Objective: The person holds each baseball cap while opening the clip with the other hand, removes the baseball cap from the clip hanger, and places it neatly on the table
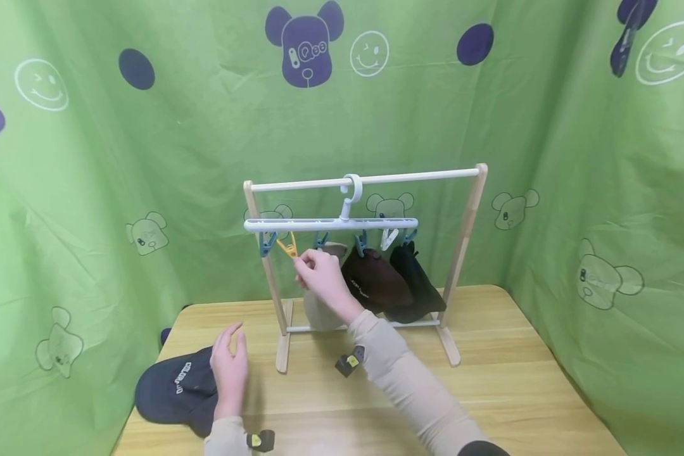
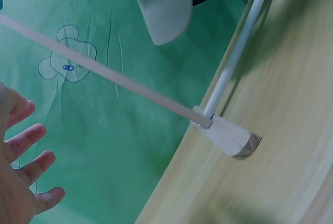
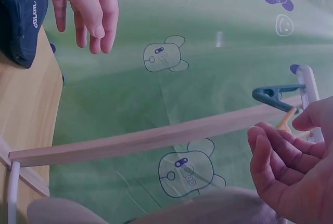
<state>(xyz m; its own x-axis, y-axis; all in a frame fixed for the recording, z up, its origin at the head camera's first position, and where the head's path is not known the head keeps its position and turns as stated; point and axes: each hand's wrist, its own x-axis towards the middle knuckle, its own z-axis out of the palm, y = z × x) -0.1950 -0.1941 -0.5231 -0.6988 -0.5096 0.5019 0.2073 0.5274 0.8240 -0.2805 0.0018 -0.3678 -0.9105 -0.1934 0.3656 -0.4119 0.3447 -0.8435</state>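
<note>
In the head view the right hand pinches a yellow clip that hangs from a white hanger. The right wrist view shows the same hand with thumb and fingers at the clip, beside a teal clip. The left hand is raised with relaxed fingers near a navy cap, holding nothing; its spread fingers show in the left wrist view. A beige cap, a dark brown cap and a black cap hang from the hanger.
A wooden rack with a white top bar carries the hanger and stands on the wooden table. A white clip and several teal clips hang along the hanger. Green patterned curtain surrounds the table.
</note>
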